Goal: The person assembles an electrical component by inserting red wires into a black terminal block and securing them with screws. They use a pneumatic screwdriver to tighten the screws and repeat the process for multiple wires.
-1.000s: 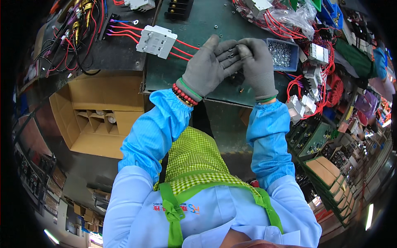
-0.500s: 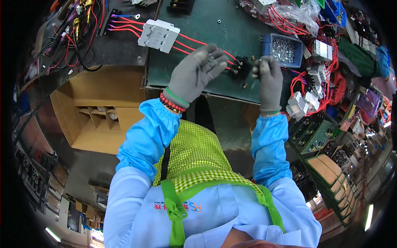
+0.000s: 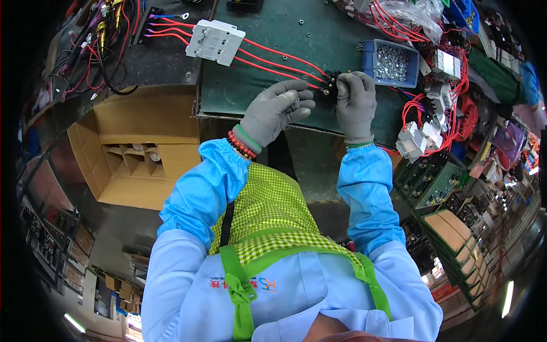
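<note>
My left hand [image 3: 278, 111], in a grey glove, is half curled near the bench's front edge, with a few small shiny metal fasteners [image 3: 296, 102] in its fingers. My right hand [image 3: 356, 108], also gloved, pinches at a small black terminal block [image 3: 330, 81]; what its fingertips hold is hidden. Red wires [image 3: 285, 56] run from this block to a white-grey contactor-like module [image 3: 215, 43] lying further left. More red wires leave that module toward the far left. Just right of my right hand stands a blue bin [image 3: 393, 64] full of small metal fasteners.
The dark green bench top [image 3: 268, 34] carries a few loose nuts. White modules with red wires [image 3: 421, 137] crowd its right side, beside a clear plastic bag [image 3: 419, 20]. Cable bundles [image 3: 105, 40] lie at far left. An open cardboard box [image 3: 137, 188] with dividers sits below the bench edge.
My right hand has moved left and up to the terminal block. My left hand has drawn back slightly toward me, its fingers curled more. The view has shifted slightly.
</note>
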Tool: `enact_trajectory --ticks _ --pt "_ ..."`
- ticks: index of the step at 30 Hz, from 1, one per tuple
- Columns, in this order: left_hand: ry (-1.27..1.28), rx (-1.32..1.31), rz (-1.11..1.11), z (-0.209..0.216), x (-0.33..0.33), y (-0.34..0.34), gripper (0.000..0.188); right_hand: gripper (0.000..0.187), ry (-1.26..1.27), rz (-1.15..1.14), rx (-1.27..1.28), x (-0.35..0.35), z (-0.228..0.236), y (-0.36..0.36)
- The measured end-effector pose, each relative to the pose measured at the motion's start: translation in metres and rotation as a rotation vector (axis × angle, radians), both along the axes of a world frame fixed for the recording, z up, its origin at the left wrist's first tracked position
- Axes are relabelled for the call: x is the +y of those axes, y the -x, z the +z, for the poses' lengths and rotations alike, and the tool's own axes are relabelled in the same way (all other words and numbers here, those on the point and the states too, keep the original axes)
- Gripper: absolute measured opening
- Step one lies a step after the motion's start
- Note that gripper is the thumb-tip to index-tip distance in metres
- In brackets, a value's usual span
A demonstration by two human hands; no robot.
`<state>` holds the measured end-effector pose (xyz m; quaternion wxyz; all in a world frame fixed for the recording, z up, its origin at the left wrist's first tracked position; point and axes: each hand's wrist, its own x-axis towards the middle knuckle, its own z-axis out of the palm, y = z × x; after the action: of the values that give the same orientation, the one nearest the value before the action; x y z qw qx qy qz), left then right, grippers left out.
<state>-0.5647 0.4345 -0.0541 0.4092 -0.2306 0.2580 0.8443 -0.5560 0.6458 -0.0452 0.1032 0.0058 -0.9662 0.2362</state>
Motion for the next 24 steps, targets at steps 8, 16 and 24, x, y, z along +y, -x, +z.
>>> enact_trajectory --ticks 8,16,24 --pt "0.086 0.068 -0.111 -0.003 0.005 -0.005 0.037 0.012 -0.100 0.023 0.018 0.002 -0.007 -0.001" --pt "0.167 0.247 -0.217 -0.004 0.013 -0.001 0.038 0.013 -0.089 0.003 -0.009 0.000 -0.004 0.000" --pt "0.183 0.228 -0.230 -0.005 0.015 -0.001 0.036 0.019 0.006 0.125 -0.047 0.010 0.002 0.000"
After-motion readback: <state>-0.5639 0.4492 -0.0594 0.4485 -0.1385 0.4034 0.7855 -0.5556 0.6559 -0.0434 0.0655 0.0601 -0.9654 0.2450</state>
